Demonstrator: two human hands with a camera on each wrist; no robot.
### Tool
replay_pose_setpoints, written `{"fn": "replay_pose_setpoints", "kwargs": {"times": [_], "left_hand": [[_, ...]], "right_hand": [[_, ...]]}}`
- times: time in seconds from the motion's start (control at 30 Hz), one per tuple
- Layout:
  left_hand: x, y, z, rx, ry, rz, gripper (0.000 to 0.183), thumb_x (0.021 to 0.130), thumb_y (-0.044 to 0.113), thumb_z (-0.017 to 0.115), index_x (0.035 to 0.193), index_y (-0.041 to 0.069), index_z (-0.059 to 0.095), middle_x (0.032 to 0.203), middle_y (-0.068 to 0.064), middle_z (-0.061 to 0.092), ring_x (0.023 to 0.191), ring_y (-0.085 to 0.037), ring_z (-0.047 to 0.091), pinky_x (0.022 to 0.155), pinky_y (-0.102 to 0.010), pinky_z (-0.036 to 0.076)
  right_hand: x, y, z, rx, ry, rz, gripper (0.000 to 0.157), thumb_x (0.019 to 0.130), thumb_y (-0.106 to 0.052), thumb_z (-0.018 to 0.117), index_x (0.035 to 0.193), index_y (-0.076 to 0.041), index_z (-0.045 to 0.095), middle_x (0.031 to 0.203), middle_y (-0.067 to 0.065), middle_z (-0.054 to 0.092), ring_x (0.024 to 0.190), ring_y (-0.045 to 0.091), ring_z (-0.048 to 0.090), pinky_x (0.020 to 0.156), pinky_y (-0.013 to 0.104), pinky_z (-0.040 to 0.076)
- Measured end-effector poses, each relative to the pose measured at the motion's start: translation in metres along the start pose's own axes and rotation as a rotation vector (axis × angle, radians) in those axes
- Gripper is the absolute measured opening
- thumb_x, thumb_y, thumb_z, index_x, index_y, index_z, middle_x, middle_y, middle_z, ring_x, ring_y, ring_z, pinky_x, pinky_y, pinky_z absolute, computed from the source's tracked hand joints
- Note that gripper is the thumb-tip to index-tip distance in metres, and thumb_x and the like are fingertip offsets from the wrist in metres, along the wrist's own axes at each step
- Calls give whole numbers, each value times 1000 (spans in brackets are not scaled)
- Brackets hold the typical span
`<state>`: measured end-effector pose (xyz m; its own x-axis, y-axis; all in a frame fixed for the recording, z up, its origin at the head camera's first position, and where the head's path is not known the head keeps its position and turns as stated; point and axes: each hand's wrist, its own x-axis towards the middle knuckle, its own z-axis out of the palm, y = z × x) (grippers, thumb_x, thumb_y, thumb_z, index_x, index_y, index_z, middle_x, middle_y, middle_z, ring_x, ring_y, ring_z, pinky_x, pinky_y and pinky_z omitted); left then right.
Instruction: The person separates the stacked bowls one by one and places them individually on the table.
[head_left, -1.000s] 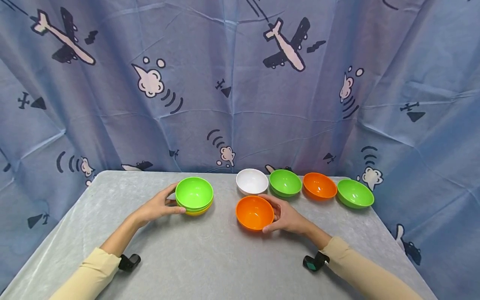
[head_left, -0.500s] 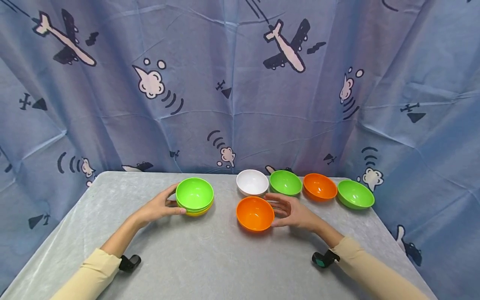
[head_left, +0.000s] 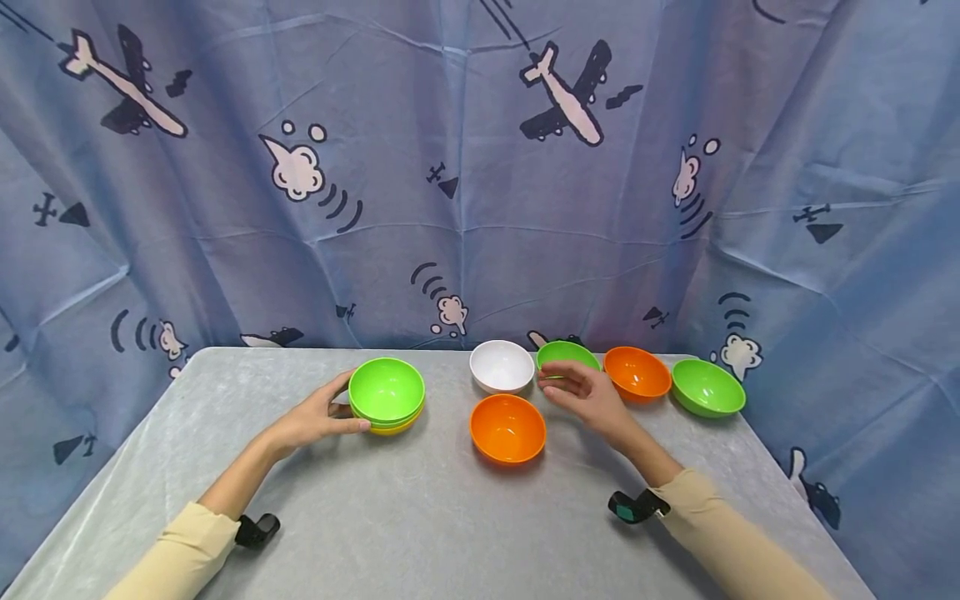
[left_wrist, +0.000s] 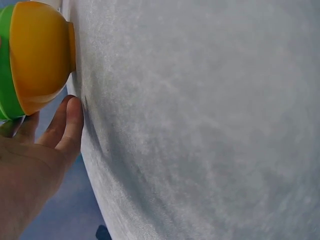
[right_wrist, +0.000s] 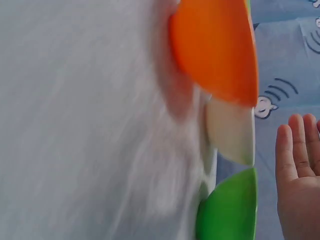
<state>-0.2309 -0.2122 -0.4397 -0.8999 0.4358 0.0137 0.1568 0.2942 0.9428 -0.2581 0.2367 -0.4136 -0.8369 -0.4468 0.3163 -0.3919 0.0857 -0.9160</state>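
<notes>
On the left, a stack of bowls has a green bowl (head_left: pixel 387 390) on top and a yellow bowl (left_wrist: pixel 42 55) at the bottom. My left hand (head_left: pixel 318 418) grips the stack at its left side, thumb at the near side and fingers behind. My right hand (head_left: pixel 588 398) is raised over the table, holding nothing; its fingers overlap a green bowl (head_left: pixel 566 352) in the back row. In the right wrist view its fingers (right_wrist: pixel 300 150) are straight. An orange bowl (head_left: pixel 508 429) stands upright near the middle, just left of the right hand and apart from it.
A white bowl (head_left: pixel 502 367) stands behind the middle orange bowl. Another orange bowl (head_left: pixel 637 373) and a green bowl (head_left: pixel 707 388) continue the back row rightward. A grey cloth covers the table (head_left: pixel 420 525); a blue printed curtain (head_left: pixel 390 167) hangs behind it.
My right hand has let go of the middle orange bowl, drawn back to the right, then moved up toward the back green bowl. The left hand has stayed at the stack.
</notes>
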Motion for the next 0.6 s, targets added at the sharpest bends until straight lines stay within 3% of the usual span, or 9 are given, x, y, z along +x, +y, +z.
{"fn": "replay_pose_setpoints", "kwargs": {"times": [0.3, 0.6], "left_hand": [[0, 0, -1, 12, 5, -7, 90, 80, 25, 76, 150, 20, 20, 149, -10, 23, 121, -38, 43, 97, -50, 37], [1, -2, -2, 6, 7, 0, 90, 80, 25, 76, 149, 20, 20, 149, -9, 23, 121, -38, 43, 98, -52, 35]], "right_hand": [[21, -4, 31, 102, 30, -46, 44, 89, -1, 63, 127, 10, 45, 120, 35, 49, 106, 37, 55, 87, 36, 48], [40, -9, 66, 202, 42, -41, 43, 90, -2, 61, 128, 10, 45, 124, 26, 50, 113, 35, 51, 91, 35, 45]]}}
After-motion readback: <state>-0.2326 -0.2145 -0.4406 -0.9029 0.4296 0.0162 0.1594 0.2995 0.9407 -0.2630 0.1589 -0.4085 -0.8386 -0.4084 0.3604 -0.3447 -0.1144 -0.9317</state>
